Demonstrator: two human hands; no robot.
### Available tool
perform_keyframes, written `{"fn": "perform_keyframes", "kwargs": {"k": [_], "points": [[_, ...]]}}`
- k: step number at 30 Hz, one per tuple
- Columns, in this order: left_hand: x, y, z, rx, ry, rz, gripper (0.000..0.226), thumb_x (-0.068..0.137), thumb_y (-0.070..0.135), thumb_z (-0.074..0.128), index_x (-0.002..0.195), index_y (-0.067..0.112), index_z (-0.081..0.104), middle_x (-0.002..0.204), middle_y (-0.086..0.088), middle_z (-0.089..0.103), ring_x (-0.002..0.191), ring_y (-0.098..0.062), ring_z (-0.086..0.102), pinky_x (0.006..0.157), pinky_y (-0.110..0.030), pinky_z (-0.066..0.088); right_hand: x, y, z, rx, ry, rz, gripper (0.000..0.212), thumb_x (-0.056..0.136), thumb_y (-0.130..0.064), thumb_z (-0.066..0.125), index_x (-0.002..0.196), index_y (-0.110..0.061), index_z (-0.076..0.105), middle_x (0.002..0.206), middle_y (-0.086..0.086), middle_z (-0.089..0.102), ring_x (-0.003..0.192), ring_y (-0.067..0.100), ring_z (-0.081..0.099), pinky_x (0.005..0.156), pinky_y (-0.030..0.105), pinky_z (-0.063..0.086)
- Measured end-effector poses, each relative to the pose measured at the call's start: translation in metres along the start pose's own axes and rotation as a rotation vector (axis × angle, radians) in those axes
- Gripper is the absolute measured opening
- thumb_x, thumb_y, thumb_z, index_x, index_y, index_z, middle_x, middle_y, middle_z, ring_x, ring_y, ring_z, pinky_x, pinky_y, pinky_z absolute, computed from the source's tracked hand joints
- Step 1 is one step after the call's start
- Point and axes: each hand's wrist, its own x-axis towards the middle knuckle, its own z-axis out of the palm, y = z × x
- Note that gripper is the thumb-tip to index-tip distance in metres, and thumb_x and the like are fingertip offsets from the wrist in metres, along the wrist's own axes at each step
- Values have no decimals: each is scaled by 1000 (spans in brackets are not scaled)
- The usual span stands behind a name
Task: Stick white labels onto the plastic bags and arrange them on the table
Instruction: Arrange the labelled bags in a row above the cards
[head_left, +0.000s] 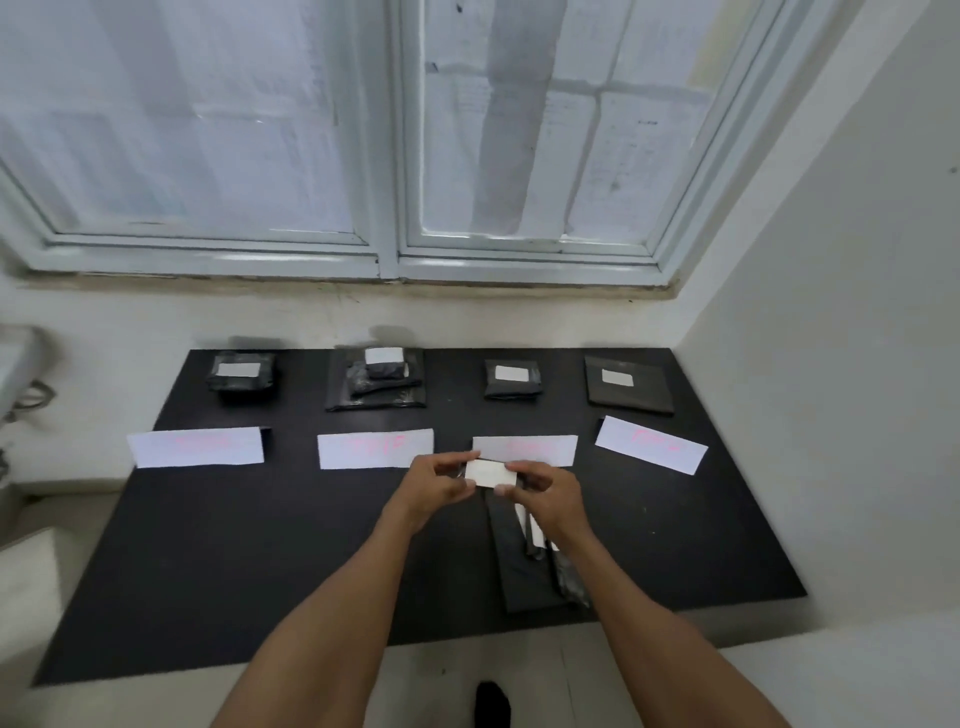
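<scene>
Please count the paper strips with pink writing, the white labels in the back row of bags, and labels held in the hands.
Paper strips with pink writing: 4
White labels in the back row: 4
Held white label: 1
Total: 9

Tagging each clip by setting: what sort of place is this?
Likely an indoor parcel-sorting corner: a black table below a window, labelled black plastic bags lined up behind paper signs, the left hand and right hand pinching a white label.
</scene>
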Motion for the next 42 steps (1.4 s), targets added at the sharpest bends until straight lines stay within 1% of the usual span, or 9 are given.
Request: {"fn": "perform_keyframes", "kwargs": {"k": [4, 9, 15, 19, 25, 29, 33, 38, 42], "points": [[-27, 13, -39, -42, 37, 51, 43, 81, -14, 64, 117, 9, 69, 116, -13, 66, 100, -23, 65, 88, -32, 57, -5, -31, 32, 2, -53, -83, 31, 68, -6, 83, 96, -17, 75, 94, 3, 74, 87, 13, 70, 76, 16, 53], [-60, 17, -84, -106, 115, 83, 48, 79, -19, 57, 111, 13, 72, 116, -11, 67, 101, -21, 65, 93, -36, 55, -13, -63, 77, 1, -132, -147, 39, 66, 2, 82, 103, -8, 73, 96, 0, 71, 83, -4, 68, 74, 12, 52], [-80, 25, -123, -184, 155, 79, 47, 82, -21, 53, 122, 3, 65, 113, -9, 64, 104, -25, 64, 93, -34, 55, -9, -81, 117, 8, -188, -181, 45, 66, -3, 84, 107, -16, 72, 105, 3, 72, 95, 11, 69, 83, 22, 55], [-77, 28, -144, -226, 182, 71, 47, 84, -20, 54, 124, 3, 63, 118, -15, 64, 104, -26, 64, 91, -32, 56, 2, -92, 136, -18, -218, -203, 45, 69, -6, 82, 111, -19, 71, 107, 1, 72, 96, 12, 69, 82, 23, 56], [-52, 39, -171, -266, 231, 73, 47, 83, -19, 57, 125, 1, 62, 116, -15, 65, 101, -27, 66, 90, -31, 56, 37, -103, 157, -36, -262, -220, 44, 74, -10, 80, 116, -19, 68, 110, -4, 69, 97, 6, 67, 80, 12, 52], [-21, 48, -192, -293, 252, 50, 46, 84, -19, 55, 124, 3, 63, 119, -14, 66, 105, -25, 66, 89, -29, 57, 76, -105, 175, -8, -275, -207, 45, 74, -6, 79, 117, -15, 67, 112, 2, 70, 99, 10, 68, 85, 19, 55], [17, 58, -215, -300, 270, 14, 47, 84, -18, 55, 123, 5, 64, 120, -14, 65, 107, -23, 65, 85, -26, 57, 117, -108, 191, 30, -286, -200, 44, 78, -4, 75, 120, -9, 65, 114, 3, 68, 100, 10, 67, 84, 17, 54], [60, 76, -235, -325, 278, -5, 47, 86, -19, 52, 126, 4, 60, 120, -12, 64, 103, -21, 65, 80, -22, 58, 170, -110, 205, 97, -297, -144, 43, 78, -1, 74, 119, -7, 66, 119, 11, 67, 104, 16, 66, 89, 28, 55], [90, 92, -248, -365, 299, 4, 45, 85, -18, 53, 119, 8, 65, 119, -10, 65, 106, -23, 65, 85, -25, 57, 204, -119, 211, 145, -304, -137, 40, 80, 0, 71, 119, -7, 65, 119, 11, 66, 104, 18, 67, 85, 27, 57]]}}
